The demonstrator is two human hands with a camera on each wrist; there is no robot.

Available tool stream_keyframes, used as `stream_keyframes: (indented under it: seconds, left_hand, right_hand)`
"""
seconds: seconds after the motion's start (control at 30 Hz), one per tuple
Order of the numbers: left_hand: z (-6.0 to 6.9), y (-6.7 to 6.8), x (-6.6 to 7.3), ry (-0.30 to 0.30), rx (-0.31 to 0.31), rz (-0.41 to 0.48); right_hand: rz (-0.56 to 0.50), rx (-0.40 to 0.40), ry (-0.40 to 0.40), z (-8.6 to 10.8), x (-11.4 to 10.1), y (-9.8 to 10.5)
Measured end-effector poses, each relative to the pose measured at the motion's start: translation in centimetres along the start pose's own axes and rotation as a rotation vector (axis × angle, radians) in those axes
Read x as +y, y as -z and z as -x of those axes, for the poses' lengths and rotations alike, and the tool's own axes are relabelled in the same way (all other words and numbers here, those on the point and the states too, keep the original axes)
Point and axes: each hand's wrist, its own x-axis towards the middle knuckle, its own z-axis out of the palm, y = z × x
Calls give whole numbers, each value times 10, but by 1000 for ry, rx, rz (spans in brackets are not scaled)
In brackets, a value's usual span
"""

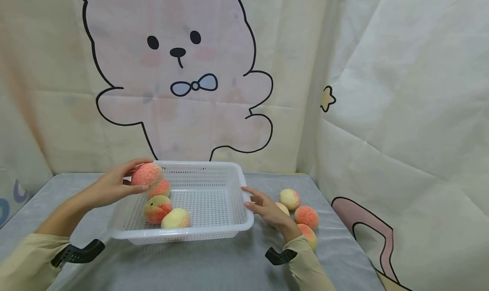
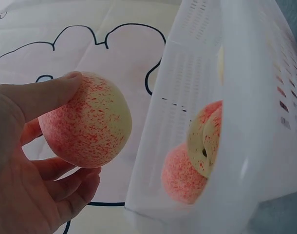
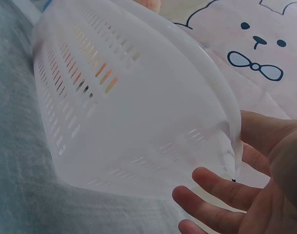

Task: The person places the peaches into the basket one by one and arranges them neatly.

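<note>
Above the left end of a white perforated plastic basket (image 1: 206,202), my left hand (image 1: 111,185) holds a red and yellow peach (image 1: 147,175). In the left wrist view the thumb lies on top of this peach (image 2: 87,122) and the fingers curl beneath it. Inside the basket, on its left side, sit a reddish peach (image 1: 162,189), a red-yellow peach (image 1: 156,210) and a pale yellow peach (image 1: 175,218). My right hand (image 1: 269,210) grips the basket's right rim (image 3: 233,122) between thumb and fingers. The basket appears tilted in the head view.
Right of the basket, several more peaches lie on the grey cloth, among them a pale one (image 1: 290,199) and a red one (image 1: 307,217), close to the right forearm. A printed curtain (image 1: 183,125) hangs behind the grey-covered table (image 1: 172,265).
</note>
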Motion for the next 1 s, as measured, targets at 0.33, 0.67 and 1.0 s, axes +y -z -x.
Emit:
stream_keyframes:
  seconds: [0.33, 0.67, 1.0]
  left_hand:
    - [-24, -9, 3, -3, -70, 28]
    - [-48, -27, -2, 25, -173, 99]
    - [-65, -38, -6, 47, -207, 111]
  right_hand:
    - [-8, -15, 30, -1, -4, 1]
    - [5, -1, 0, 2, -4, -1]
    - [1, -9, 12, 1, -3, 0]
